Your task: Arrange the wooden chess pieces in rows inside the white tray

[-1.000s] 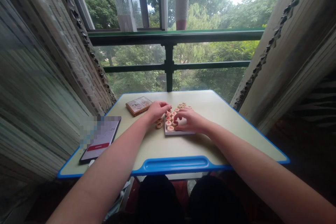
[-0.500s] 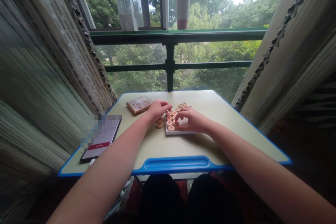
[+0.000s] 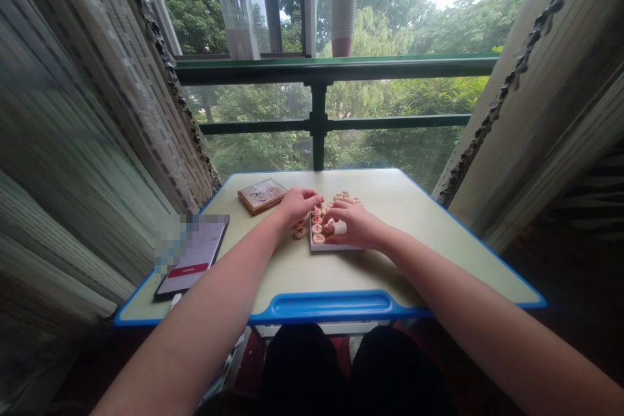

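Observation:
Near the middle of the table, a shallow white box [image 3: 336, 248] holds round wooden Chinese chess pieces [image 3: 318, 229] with red characters, set in rows along its left side. My right hand [image 3: 358, 224] reaches over the box from the right, its thumb and fingertips closed around one chess piece [image 3: 329, 229], which looks tilted. At the box's far left corner is my left hand [image 3: 295, 205], fingers drawn together; what they grip is hidden. Loose pieces [image 3: 299, 232] lie just left of the box, partly under my left hand.
More pieces [image 3: 345, 195] lie beyond the box. A brown patterned box lid or flat case [image 3: 262, 195] rests at the back left. A phone [image 3: 195, 260] lies at the left edge. The table [image 3: 429, 260] has a blue rim and a front tray groove; railing and curtains surround it.
The whole view has shifted slightly right. My right fingers have moved a little over the box, and the piece at their tips shows more plainly. My left hand stays at the corner.

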{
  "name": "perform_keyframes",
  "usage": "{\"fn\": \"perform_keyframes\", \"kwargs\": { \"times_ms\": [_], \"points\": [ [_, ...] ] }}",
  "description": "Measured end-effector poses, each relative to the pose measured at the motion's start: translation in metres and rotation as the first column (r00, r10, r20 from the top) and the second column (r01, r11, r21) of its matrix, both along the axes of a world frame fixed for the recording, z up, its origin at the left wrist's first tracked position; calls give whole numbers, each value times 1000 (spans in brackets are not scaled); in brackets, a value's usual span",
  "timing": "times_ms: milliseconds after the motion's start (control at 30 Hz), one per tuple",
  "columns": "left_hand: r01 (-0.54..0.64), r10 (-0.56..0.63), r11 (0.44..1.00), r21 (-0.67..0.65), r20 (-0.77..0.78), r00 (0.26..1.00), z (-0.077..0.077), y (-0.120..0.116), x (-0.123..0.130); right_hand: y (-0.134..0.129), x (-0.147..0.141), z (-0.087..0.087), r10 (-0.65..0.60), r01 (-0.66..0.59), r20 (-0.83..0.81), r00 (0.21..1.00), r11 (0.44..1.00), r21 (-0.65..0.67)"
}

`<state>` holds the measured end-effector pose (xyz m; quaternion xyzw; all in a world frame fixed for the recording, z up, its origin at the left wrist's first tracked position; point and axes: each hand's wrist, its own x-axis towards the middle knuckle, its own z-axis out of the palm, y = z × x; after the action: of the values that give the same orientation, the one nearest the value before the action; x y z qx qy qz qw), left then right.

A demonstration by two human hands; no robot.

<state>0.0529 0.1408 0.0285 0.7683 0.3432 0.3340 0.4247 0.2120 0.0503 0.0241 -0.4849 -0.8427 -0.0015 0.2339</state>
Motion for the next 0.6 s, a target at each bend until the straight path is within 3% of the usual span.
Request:
{"fn": "perform_keyframes", "kwargs": {
  "times_ms": [300,400,500,600],
  "points": [
    [-7,7,1000,26,-7,1000,0,2,0,2,8,-1,-19,19,-48,999,1000,-7],
    [-30,33,997,67,-46,998,-2,5,-2,9,16,-2,-142,141,-152,978,990,-16],
    [-56,65,994,96,-94,993,-5,6,-3,16,26,-4,-322,331,-209,923,944,9],
    [-69,79,993,94,-115,990,-6,6,-3,19,32,-5,-372,382,-164,913,924,30]
  ]
}}
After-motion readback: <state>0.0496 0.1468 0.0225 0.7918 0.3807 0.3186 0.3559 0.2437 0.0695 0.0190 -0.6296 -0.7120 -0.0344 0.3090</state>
